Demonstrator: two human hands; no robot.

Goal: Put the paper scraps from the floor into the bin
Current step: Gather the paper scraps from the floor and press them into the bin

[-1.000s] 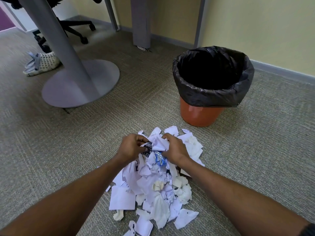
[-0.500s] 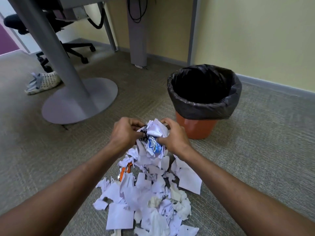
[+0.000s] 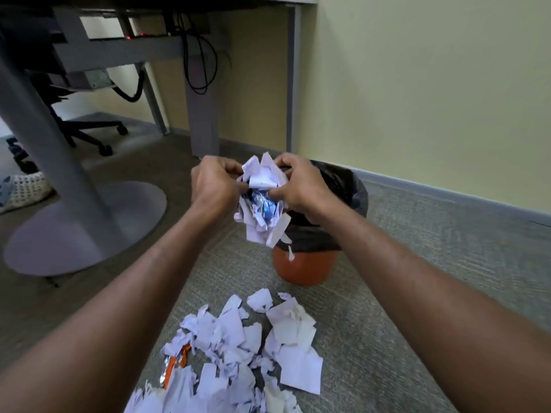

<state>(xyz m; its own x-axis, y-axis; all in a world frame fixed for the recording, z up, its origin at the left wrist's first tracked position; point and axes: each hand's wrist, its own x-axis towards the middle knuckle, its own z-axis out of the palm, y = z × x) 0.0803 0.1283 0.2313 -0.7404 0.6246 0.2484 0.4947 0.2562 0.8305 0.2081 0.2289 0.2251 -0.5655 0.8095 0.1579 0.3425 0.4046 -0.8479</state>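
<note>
Both hands, left hand (image 3: 216, 186) and right hand (image 3: 301, 186), have fingers pinching 1 bundle of paper scraps (image 3: 262, 201) at frame centre, before the bin (image 3: 310, 248). Best carry it fully over the rim before letting go; loose pieces dangle. Pile (image 3: 238, 347) lies lower centre.

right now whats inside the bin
The bin holds a black liner; no scraps show inside. The hands and their paper bundle cover most of its opening.

Both arms reach forward, hands raised together.
The left hand (image 3: 214, 186) and right hand (image 3: 301, 186) face each other, fingers curled inward, clamped on one bundle of paper scraps (image 3: 262, 201).
</note>
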